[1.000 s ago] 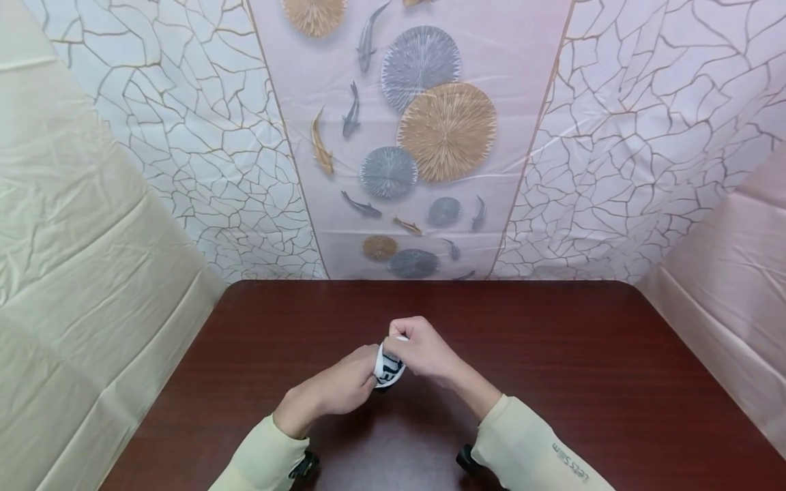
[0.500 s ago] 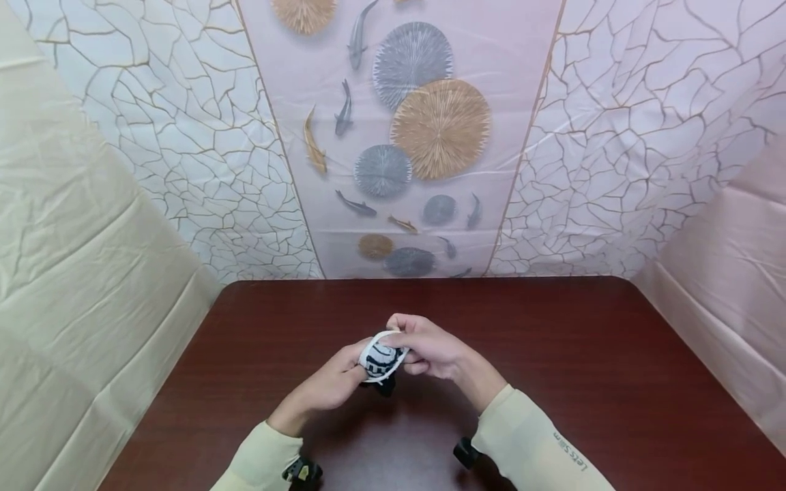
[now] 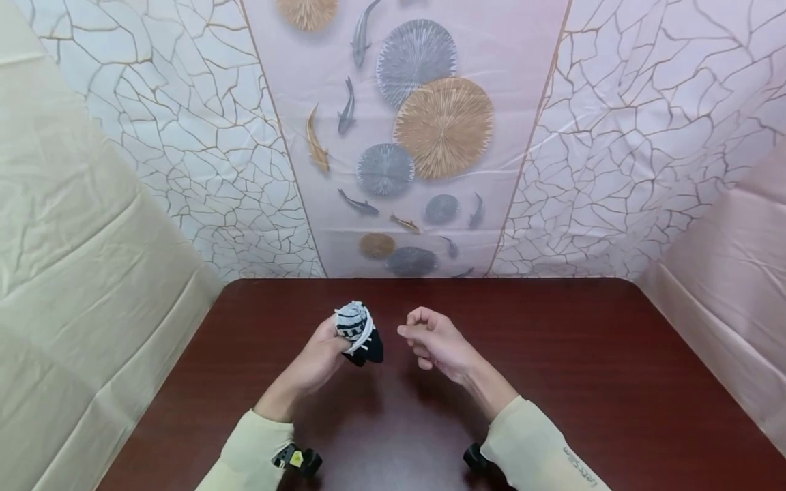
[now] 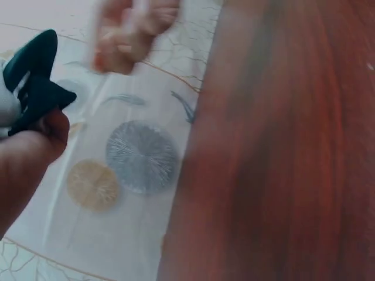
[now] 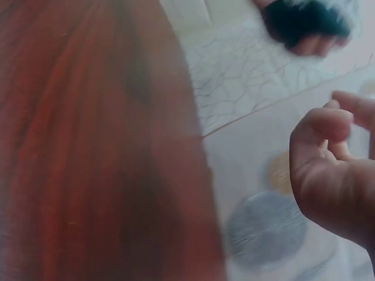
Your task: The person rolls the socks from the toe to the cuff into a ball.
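Observation:
A rolled-up pair of socks (image 3: pixel 353 320), grey-white with black lettering, a white band and black ends, sits in my left hand (image 3: pixel 314 361) above the table. The thumb lies across its near side while the fingers are mostly hidden behind it. In the left wrist view, the black ends of the socks (image 4: pixel 42 96) stick out past the thumb. My right hand (image 3: pixel 443 346) is in the air to the right, apart from the socks. Its fingers are loosely curled, and the right wrist view shows nothing held in the right hand (image 5: pixel 331 170).
A dark red-brown wooden table (image 3: pixel 552 354) with rounded far corners spreads below both hands. Behind it hangs a patterned cloth (image 3: pixel 393 225) with fish and round shapes. Pale cloth walls (image 3: pixel 92 273) flank both sides. Black devices (image 3: pixel 297 458) are strapped at the wrists.
Both hands were on the socks, working at the white band. The right hand has since let go and drawn right. The left has carried the socks left and up, with black ends now showing.

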`<state>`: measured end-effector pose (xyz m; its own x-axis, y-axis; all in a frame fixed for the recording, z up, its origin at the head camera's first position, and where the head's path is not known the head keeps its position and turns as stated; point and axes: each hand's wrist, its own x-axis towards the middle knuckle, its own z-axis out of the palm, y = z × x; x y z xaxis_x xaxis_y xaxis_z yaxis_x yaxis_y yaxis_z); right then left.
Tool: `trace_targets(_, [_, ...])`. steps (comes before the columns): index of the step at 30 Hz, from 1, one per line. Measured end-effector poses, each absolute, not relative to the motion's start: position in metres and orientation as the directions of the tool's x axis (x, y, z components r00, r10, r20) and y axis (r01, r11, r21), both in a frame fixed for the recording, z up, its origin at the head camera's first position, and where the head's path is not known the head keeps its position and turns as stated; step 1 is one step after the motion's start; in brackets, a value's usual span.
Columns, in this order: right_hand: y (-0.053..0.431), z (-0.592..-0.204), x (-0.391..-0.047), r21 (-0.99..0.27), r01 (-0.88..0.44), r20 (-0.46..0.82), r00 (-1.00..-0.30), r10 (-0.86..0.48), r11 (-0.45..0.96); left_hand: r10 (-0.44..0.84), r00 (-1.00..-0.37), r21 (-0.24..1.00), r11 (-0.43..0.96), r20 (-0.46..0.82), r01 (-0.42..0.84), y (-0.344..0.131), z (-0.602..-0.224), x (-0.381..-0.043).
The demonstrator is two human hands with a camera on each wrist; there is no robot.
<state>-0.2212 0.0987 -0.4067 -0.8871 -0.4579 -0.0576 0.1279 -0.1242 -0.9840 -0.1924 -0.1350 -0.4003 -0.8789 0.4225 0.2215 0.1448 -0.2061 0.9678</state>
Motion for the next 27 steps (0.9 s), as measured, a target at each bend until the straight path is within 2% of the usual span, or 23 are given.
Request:
trace_targets(3, [0.092, -0.394, -0.215, -1.000, -0.026, 0.031, -0.908, -0.418, -0.017, 0.404, -0.901, 0.986, -0.112, 0.159, 0.124, -0.132, -0.408, -0.192])
trace_targets(7, [0.083, -0.382, -0.207, -0.972, -0.176, 0.101, -0.911, -0.401, 0.154, 0.397, -0.904, 0.987, -0.037, 0.157, 0.155, -0.128, -0.416, -0.190])
trace_targets(15, [0.078, -0.386, -0.204, -0.932, -0.270, 0.159, -0.905, -0.394, 0.243, 0.398, -0.905, 0.980, 0.059, 0.153, 0.191, -0.120, -0.419, -0.191])
trace_targets(21, [0.080, -0.391, -0.207, -0.802, -0.387, 0.226, -0.902, -0.368, 0.455, 0.384, -0.917, 0.982, 0.108, 0.102, 0.154, -0.117, -0.415, -0.190])
trace_targets(24, [0.083, -0.388, -0.208, -0.741, -0.477, 0.318, -0.869, -0.380, 0.473, 0.392, -0.916, 0.968, 0.182, 0.087, 0.170, -0.114, -0.412, -0.190])
trace_targets(27, [0.086, -0.380, -0.208, -0.729, -0.537, 0.362, -0.828, -0.428, 0.424, 0.413, -0.907, 0.941, 0.266, 0.084, 0.208, -0.112, -0.410, -0.191])
